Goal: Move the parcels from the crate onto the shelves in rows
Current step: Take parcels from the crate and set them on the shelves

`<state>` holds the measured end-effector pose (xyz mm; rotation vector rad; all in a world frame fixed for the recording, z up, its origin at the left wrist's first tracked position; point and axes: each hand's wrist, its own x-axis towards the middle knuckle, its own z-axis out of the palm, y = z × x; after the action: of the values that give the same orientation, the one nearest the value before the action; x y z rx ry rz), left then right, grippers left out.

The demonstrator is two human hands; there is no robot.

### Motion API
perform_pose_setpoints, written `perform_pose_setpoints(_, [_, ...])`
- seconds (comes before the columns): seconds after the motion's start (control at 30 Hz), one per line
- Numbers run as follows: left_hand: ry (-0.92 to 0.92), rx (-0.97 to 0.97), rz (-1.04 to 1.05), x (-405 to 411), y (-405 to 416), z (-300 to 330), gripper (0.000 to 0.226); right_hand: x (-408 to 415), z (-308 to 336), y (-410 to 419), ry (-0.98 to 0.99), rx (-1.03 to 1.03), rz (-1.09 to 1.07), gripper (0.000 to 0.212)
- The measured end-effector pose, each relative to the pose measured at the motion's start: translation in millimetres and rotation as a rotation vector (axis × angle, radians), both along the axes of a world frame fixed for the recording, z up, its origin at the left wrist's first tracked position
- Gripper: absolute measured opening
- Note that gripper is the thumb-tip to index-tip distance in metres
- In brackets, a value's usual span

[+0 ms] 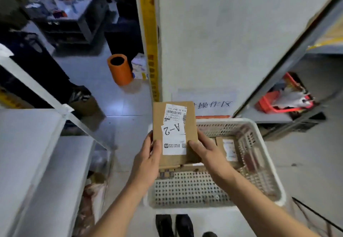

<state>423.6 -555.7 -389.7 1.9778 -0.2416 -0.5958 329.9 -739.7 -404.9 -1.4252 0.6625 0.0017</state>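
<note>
A white perforated crate sits on the floor at 5 o'clock, with more parcels inside along its far wall. Grey shelves stand at 9 o'clock, a red basket at 3 o'clock, an orange cylinder at 11 o'clock. At centre, above the crate's near-left corner, the left hand and right hand grip a cardboard parcel, thumbs on top, fingers curled underneath. Its white label reads "A-2", printed code "J186 00 K15"
</note>
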Motion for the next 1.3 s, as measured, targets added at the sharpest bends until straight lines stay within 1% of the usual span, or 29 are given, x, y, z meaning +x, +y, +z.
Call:
perform_pose_setpoints(0.1, [0.135,-0.003,-0.113,-2,-45,-50,0.029,-24,-39,-35,0.079,0.006,-0.123,0.05])
perform_pose_setpoints(0.13, [0.175,-0.004,-0.141,-4,-58,-67,0.032,-32,-51,-45,0.107,0.004,-0.16,0.051])
perform_pose_setpoints(0.23, [0.274,0.009,-0.205,-16,-98,-110,0.056,-56,-87,-76,0.179,0.012,-0.253,0.049])
perform_pose_setpoints(0.3, [0.318,0.06,-0.236,-23,-126,-134,0.061,-68,-113,-99,0.226,0.021,-0.309,0.049])
perform_pose_setpoints(0.43, [0.332,0.138,-0.333,-33,-179,-187,0.063,-87,-169,-151,0.297,0.022,-0.325,0.05])
perform_pose_setpoints(0.53, [0.382,0.167,-0.326,-39,-213,-229,0.066,-93,-210,-187,0.337,0.019,-0.323,0.047])
perform_pose_setpoints(0.63, [0.339,0.214,-0.278,-38,-242,-268,0.069,-85,-247,-215,0.354,0.021,-0.315,0.048])
perform_pose_setpoints(0.7, [0.302,0.248,-0.246,-35,-254,-288,0.072,-75,-269,-229,0.351,0.023,-0.304,0.042])
perform_pose_setpoints(0.73, [0.271,0.269,-0.234,-34,-259,-297,0.073,-70,-278,-234,0.351,0.017,-0.305,0.04])
perform_pose_setpoints(0.8, [0.199,0.32,-0.209,-31,-266,-308,0.07,-63,-294,-242,0.353,0.015,-0.306,0.042])
perform_pose_setpoints(0.87, [0.156,0.366,-0.182,-30,-273,-317,0.062,-59,-303,-244,0.351,-0.019,-0.287,0.047])
perform_pose_setpoints(0.97, [0.022,0.467,-0.185,-31,-279,-330,0.038,-59,-316,-242,0.353,-0.068,-0.225,0.049])
perform_pose_setpoints(1.0, [-0.024,0.504,-0.194,-32,-281,-332,0.038,-59,-319,-241,0.358,-0.083,-0.204,0.05])
perform_pose_setpoints(1.1, [-0.101,0.572,-0.203,-34,-282,-337,0.049,-62,-325,-238,0.376,-0.16,-0.142,0.055])
perform_pose_setpoints(1.2, [-0.117,0.545,-0.207,-35,-277,-338,0.049,-66,-326,-237,0.388,-0.219,-0.1,0.057])
perform_pose_setpoints(1.3, [-0.055,0.429,-0.213,-32,-267,-329,0.049,-62,-317,-233,0.437,-0.275,-0.084,0.063])
